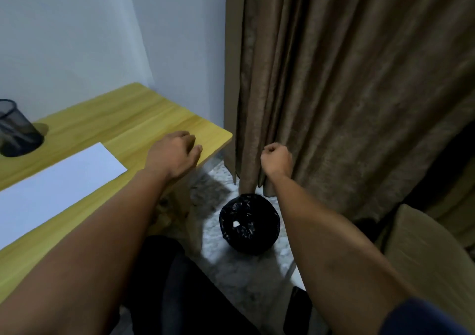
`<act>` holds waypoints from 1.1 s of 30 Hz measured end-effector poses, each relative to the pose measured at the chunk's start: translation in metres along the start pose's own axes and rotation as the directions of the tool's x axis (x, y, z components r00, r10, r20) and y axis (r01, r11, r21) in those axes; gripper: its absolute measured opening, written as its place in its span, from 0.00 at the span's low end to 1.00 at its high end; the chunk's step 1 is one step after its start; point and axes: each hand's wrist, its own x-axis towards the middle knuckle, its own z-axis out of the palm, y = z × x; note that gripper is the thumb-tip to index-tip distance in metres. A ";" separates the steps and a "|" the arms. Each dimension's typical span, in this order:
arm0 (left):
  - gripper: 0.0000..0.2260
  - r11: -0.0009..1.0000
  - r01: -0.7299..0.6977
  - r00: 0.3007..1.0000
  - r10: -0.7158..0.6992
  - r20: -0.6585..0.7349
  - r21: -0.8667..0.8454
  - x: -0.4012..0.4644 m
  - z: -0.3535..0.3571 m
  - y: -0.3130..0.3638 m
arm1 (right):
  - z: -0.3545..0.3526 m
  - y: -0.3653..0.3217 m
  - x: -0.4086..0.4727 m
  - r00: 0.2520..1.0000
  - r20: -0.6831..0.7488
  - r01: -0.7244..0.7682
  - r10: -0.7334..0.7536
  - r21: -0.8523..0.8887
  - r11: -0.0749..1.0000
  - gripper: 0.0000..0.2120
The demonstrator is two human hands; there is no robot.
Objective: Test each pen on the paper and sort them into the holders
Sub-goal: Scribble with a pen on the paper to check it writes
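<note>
A white sheet of paper (51, 185) lies on the wooden desk (123, 118) at the left. A black mesh pen holder (16, 129) stands at the far left edge of the view, behind the paper. My left hand (172, 154) rests near the desk's right corner, fingers curled loosely, and I see nothing in it. My right hand (276, 159) is a closed fist in the air past the desk edge, in front of the curtain and above the bin. I see no pen in it. No pens are in view.
A brown curtain (347, 77) hangs on the right. A round bin with a black liner (249, 224) stands on the tiled floor below my right hand. A cardboard box (424, 252) sits at the lower right. My dark-clothed legs are below.
</note>
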 end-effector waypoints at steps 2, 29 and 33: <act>0.19 1.000 0.029 0.999 -0.029 -0.032 -0.006 -0.008 -0.015 -0.006 | -0.004 -0.031 -0.009 0.996 -0.027 0.086 -0.086 -0.001 0.996 0.11; 0.14 0.511 0.858 0.453 -0.805 -0.382 -0.060 -0.449 -0.187 -0.343 | 0.308 -0.295 -0.479 0.102 0.785 0.766 -0.611 0.330 0.552 0.07; 0.16 0.521 0.849 0.453 -0.804 -0.385 -0.089 -0.458 -0.179 -0.360 | 0.335 -0.298 -0.521 0.034 0.841 0.807 -0.540 0.296 0.511 0.08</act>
